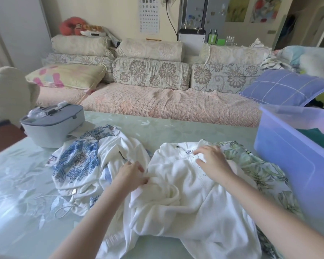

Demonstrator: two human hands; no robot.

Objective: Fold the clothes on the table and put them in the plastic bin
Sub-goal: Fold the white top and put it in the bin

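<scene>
- The white top (pixel 191 193) lies on the table (pixel 22 193); it looks soft, light and limp, so take it by the shoulders.
- Your left hand (pixel 133 176) pinches its bunched sleeve, and your right hand (pixel 211 161) presses flat with fingers spread.
- The plastic bin (pixel 288 156) stands just right.

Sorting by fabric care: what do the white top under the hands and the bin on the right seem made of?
White top: probably a soft cotton-like knit, matte; fine ribbed texture, and it bunches thickly where the left hand grips it. Bin: translucent bluish plastic, smooth, slightly glossy; light shows through its wall.
</scene>
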